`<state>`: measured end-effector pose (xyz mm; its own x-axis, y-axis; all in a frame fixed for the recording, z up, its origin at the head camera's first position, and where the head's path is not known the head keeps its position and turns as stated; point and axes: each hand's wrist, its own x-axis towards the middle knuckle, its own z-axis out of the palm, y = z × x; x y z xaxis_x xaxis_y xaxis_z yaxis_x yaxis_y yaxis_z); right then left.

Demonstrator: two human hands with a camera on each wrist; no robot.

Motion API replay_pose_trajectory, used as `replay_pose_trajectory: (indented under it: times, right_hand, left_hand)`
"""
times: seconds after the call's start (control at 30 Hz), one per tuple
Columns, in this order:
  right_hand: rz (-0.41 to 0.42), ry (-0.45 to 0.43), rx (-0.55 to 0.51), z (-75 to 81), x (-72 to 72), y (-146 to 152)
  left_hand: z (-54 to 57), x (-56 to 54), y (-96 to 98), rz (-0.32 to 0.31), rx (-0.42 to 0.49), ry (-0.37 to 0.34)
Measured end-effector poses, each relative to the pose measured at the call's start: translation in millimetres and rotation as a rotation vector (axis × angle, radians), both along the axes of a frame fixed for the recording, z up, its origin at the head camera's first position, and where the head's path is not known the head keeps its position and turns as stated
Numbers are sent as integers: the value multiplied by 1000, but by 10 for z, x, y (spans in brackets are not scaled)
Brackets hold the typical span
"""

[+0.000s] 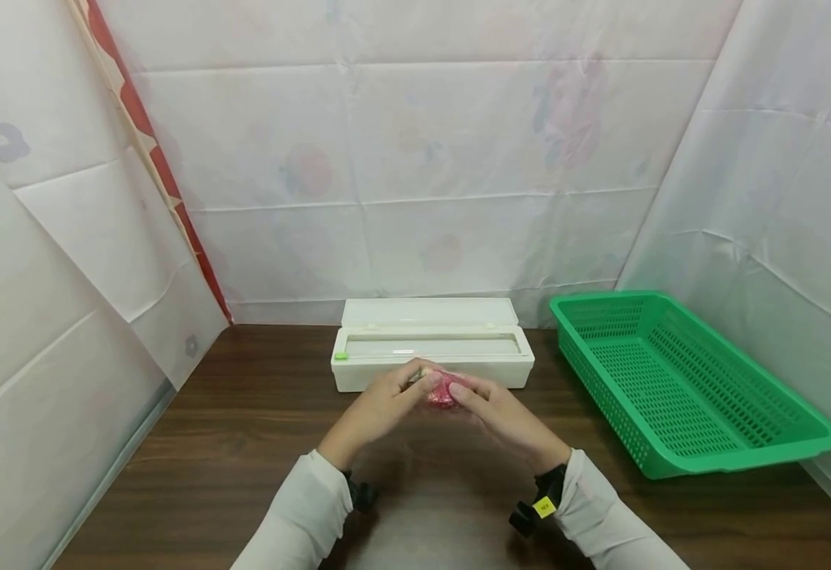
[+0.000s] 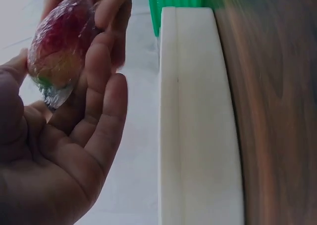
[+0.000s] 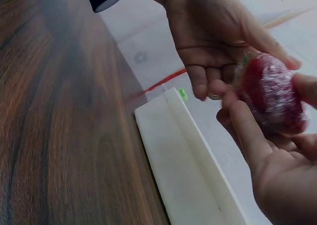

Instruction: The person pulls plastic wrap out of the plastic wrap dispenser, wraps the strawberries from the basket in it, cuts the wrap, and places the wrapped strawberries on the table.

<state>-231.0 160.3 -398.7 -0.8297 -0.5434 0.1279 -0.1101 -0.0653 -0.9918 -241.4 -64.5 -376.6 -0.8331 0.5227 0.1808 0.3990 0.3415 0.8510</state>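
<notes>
A red fruit with a yellowish patch is wrapped in shiny clear cling film. Both hands hold it in the air, just in front of a white cling film dispenser. My left hand has its thumb and fingers around the left end. At the other end, my right hand grips the fruit between thumb and fingers. In the left wrist view, gathered film and a bit of green show at the lower tip of the fruit. Crinkled film covers the red side of the fruit in the right wrist view.
The dispenser's lid stands raised at the back, and a small green slider sits at its left end. A green plastic basket stands on the right of the dark wooden table. White sheeting encloses the back and sides.
</notes>
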Motion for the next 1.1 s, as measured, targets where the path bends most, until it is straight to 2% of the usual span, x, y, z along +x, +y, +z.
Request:
replay_pose_trajectory:
  times: [0.1, 0.2, 0.5, 0.6, 0.67, 0.77, 0.87, 0.97, 1.07, 1.1]
  right_hand:
    - [-72, 23, 78, -2, 5, 21]
    - [-137, 37, 124, -3, 5, 34]
    - [-291, 16, 96, 33, 14, 1]
    - [-319, 10, 62, 28, 12, -2]
    - [-320, 7, 30, 35, 15, -4]
    - [-309, -2, -11, 42, 12, 5]
    - [-295, -21, -62, 43, -1, 25]
    - [-265, -18, -97, 35, -20, 41]
    - [-234, -1, -94, 25, -27, 48]
    - [-227, 5, -88, 25, -27, 48]
  left_hand:
    - [9, 8, -18, -2, -43, 8]
    - [16, 9, -20, -15, -37, -1]
    - [11, -8, 16, -13, 23, -45]
    - [-2, -15, 19, -12, 30, -51]
    - [-4, -17, 12, -15, 15, -28]
    - [-25, -37, -21, -40, -30, 44]
    - [-59, -78, -55, -99, -46, 190]
    - [-89, -130, -64, -142, -22, 362]
    - [-98, -157, -57, -130, 5, 490]
    - [-97, -160, -56, -119, 11, 513]
